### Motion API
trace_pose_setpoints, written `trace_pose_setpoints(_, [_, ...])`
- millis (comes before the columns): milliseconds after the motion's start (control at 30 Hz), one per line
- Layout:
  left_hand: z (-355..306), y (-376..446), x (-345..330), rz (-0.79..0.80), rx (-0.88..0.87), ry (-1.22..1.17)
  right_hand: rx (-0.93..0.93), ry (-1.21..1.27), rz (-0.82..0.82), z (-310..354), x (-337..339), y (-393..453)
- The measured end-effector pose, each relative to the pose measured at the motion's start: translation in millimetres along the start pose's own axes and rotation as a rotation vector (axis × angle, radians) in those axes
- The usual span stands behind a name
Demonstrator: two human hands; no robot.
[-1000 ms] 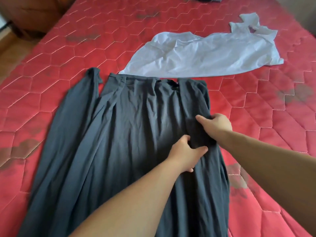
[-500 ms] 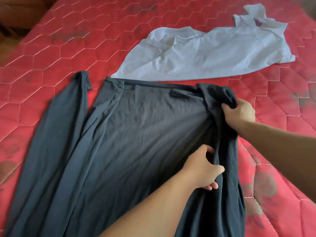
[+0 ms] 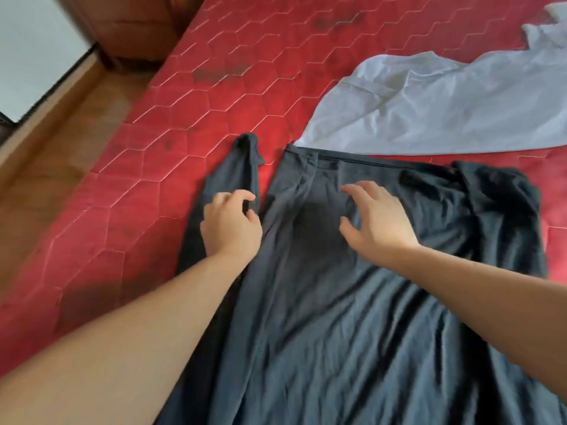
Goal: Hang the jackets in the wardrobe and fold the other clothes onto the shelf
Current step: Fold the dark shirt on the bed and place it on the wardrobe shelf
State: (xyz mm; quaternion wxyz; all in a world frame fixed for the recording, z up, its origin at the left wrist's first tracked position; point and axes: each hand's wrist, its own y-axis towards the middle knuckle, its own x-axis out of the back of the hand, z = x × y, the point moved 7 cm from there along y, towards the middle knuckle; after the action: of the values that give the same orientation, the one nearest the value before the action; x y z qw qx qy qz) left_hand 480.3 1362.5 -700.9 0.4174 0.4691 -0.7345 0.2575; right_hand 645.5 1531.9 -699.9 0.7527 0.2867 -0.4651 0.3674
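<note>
Head view: a dark grey garment [image 3: 352,302] lies spread flat on a red quilted mattress [image 3: 184,118], its top hem toward the far side and a long sleeve-like strip lying along its left edge. The left hand [image 3: 230,225] rests on that strip, its fingers [image 3: 242,196] curled over the cloth; whether they actually pinch it cannot be told. The right hand [image 3: 377,222] hovers over the middle of the garment, fingers spread and released. A crumpled white shirt [image 3: 445,108] lies just beyond the garment's top hem.
</note>
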Motion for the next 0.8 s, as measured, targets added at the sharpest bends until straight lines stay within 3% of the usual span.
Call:
trace_pose_setpoints(67, [38.9, 20.9, 11.7, 0.072, 0.172, 0.133, 0.015, 0.084, 0.054, 39.4, -24.1, 7.2])
trace_pose_setpoints(200, [74.3, 38.3, 14.0, 0.172, 0.344, 0.047, -0.099, 0.313, 0.1, 94.3, -56.9, 24.0])
trace_pose_setpoints(333, [79.5, 57.0, 20.3, 0.182, 0.29, -0.082, -0.276, 0.451, 0.067, 126.4, -71.2, 53.4])
trace_pose_setpoints(433, [67.1, 57.2, 21.3, 0.273, 0.241, -0.43, -0.428, 0.564, 0.073, 154.7, -80.3, 80.3])
trace_pose_setpoints(533, [50.7, 51.3, 18.8, 0.456, 0.177, -0.716, -0.779, 0.832, 0.304, 169.4, -99.4, 99.8])
trace_pose_setpoints(567, [48.4, 50.1, 18.3, 0.501, 0.146, -0.749, -0.834, 0.848, 0.408, 171.0, -103.7, 101.8])
trace_pose_setpoints(633, [43.0, 44.1, 15.0, 0.587, 0.053, -0.733, -0.767, 0.68, 0.466, 165.1, -104.7, 108.7])
trace_pose_setpoints(700, [40.0, 38.1, 14.2, 0.541, 0.038, -0.786, -0.614, 0.639, 0.312, 157.5, -94.3, 120.8])
trace_pose_setpoints(800, [49.9, 38.8, 19.9, 0.171, 0.235, -1.03, -0.608, 1.153, 0.043, 143.6, -59.2, 128.3])
